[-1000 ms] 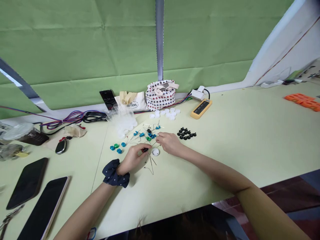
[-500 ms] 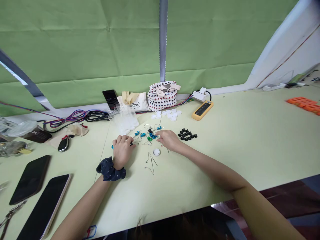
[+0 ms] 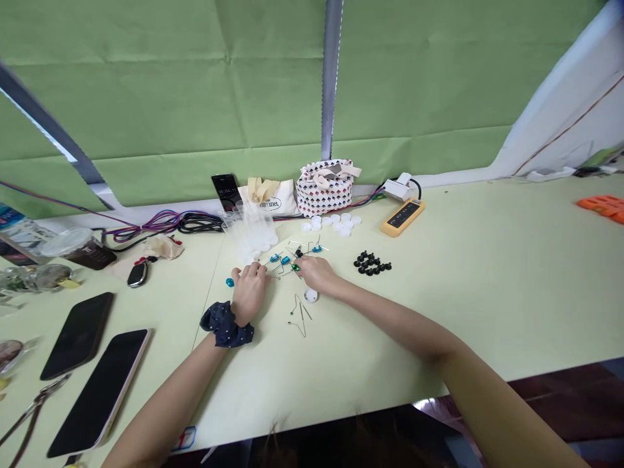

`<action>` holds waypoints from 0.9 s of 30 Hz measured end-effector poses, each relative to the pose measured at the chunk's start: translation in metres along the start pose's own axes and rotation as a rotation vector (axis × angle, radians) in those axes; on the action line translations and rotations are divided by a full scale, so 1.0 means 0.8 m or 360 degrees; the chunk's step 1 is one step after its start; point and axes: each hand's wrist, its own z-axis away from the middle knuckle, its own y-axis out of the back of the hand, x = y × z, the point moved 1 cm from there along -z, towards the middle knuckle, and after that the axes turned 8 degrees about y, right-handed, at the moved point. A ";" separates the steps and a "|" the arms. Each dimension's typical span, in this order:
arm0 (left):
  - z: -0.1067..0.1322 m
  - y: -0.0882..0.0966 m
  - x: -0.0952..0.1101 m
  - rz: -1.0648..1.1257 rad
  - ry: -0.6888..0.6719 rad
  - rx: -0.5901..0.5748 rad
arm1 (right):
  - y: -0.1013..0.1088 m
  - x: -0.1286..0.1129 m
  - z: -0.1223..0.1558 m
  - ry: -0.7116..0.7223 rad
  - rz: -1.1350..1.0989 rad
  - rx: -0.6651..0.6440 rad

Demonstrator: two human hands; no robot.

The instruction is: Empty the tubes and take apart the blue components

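My left hand (image 3: 249, 291) rests palm down on the table, its bent fingers partly hiding what is under them. A small blue piece (image 3: 230, 282) lies just left of it. My right hand (image 3: 316, 274) reaches into a pile of small parts, fingertips closed together at a green piece (image 3: 296, 267); whether they grip it is hard to see. Around the fingertips are blue pieces (image 3: 285, 260) with thin bent wires, a black piece (image 3: 299, 253) and another blue piece (image 3: 317, 248). A small round white cap (image 3: 311, 296) and loose bent wires (image 3: 301, 315) lie nearer to me.
Black knobs (image 3: 371, 262) sit right of my right hand. White caps (image 3: 336, 221) and clear tubes (image 3: 253, 234) lie behind the pile. A yellow device (image 3: 402, 217), patterned pouch (image 3: 325, 188), phones (image 3: 100, 393) and a lidded cup (image 3: 78, 249) are farther out.
My right hand has moved left over the pile and now covers part of the blue and green pieces. A black piece at my left fingertips no longer shows. The view has shifted slightly.
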 end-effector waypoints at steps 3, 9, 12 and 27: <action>0.005 0.004 0.009 -0.0034 0.0012 0.0078 | 0.001 0.003 -0.002 0.0008 -0.0070 0.0003; 0.008 0.017 0.030 0.0608 -0.0048 0.0063 | 0.015 0.010 0.012 -0.0078 -0.0314 0.0078; 0.007 0.016 0.045 0.0989 -0.0005 -0.0151 | 0.020 0.019 0.024 -0.0232 -0.0653 0.0129; -0.012 -0.011 0.045 0.0747 -0.0209 0.0037 | 0.015 0.032 0.015 -0.0094 -0.0164 0.0206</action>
